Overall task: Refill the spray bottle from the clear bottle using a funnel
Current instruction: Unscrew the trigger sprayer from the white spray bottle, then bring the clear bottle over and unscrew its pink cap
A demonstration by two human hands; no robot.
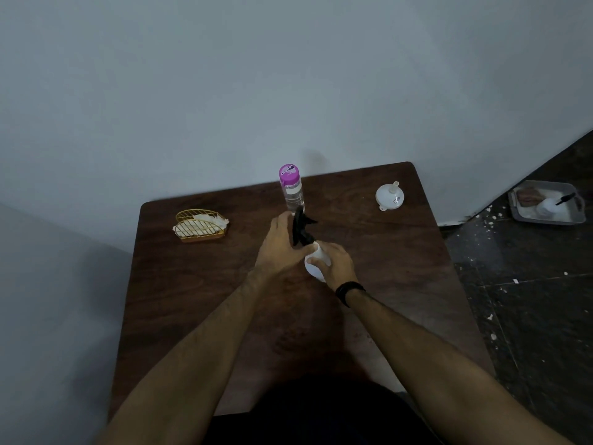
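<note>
Dark wood table against grey wall, speckled dark floor right. White spray bottle at table centre, right hand wrapped round body, left hand clamped on black trigger head. Clear bottle, purple cap, just behind. White funnel back right, untouched.

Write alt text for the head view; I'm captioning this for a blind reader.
Two hands grip a white spray bottle on a brown table: left hand on its black sprayer, right hand on the body. Behind stand a purple-capped clear bottle, a white funnel and a napkin holder.
</note>
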